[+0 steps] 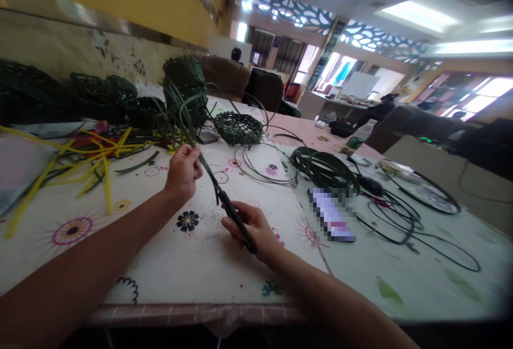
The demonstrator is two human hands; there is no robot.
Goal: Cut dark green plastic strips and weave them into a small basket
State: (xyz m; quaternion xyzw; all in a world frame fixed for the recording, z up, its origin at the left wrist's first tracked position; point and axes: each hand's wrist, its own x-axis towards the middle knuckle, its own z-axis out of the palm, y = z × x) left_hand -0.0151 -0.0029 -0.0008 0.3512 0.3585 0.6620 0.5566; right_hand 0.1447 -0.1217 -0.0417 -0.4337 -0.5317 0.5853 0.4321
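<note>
My left hand (pixel 184 171) is closed around a bundle of dark green strips (pixel 206 164), whose long ends fan upward and back. In my right hand (pixel 252 229) is a dark-handled cutting tool (pixel 237 222), probably scissors, with its tip at the lower ends of the strips. Whether its blades are apart is too small to tell. Behind my left hand stands a tall dark green woven basket (pixel 186 79), partly covered by loose strips. A low open woven basket (pixel 239 129) sits to its right.
Yellow strips (pixel 90 159) lie at the left, with more woven pieces (pixel 102 90) behind. Coiled green strip (pixel 323 170), a phone (pixel 332 215), black cable (pixel 396 226) and a bottle (pixel 360 136) are at the right. A seated person (pixel 385 106) is far back.
</note>
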